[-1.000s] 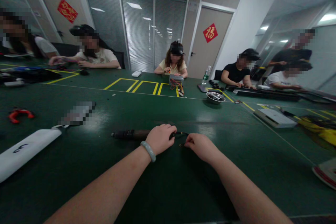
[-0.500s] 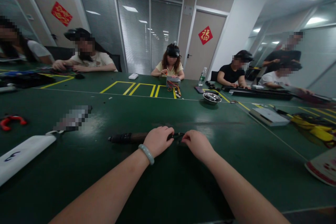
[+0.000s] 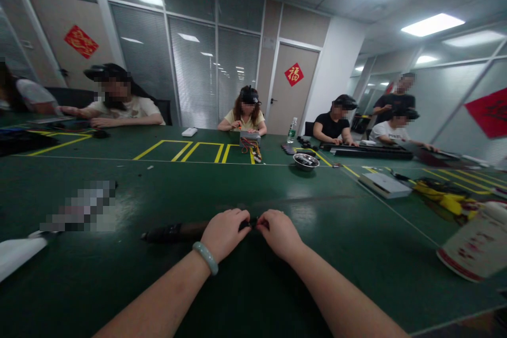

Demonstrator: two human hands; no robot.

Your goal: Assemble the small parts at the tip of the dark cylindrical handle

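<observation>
A long, dark cylindrical tool, which looks like an electric screwdriver [image 3: 174, 233], lies on the green table with its narrow tip to the left. My left hand [image 3: 225, 231], with a pale green bangle [image 3: 206, 257] at the wrist, is closed around the tool's right end. Close by on the right, my right hand [image 3: 279, 232] has its fingertips pinched together at the tool's end. What sits between those fingertips is small, dark and mostly hidden. Only a narrow gap separates the two hands.
A white box-like item [image 3: 19, 256] with a blurred-out object beyond it lies at left. A metal bowl [image 3: 306, 162] holds dark parts ahead. To the right are a white box [image 3: 385, 185], a yellow bundle [image 3: 443, 195] and a cream container [image 3: 477, 243]. Several people sit across the table.
The view has tilted up and turned right. My right hand has come closer to my left, and the thin dark cords seen between them are now mostly covered.
</observation>
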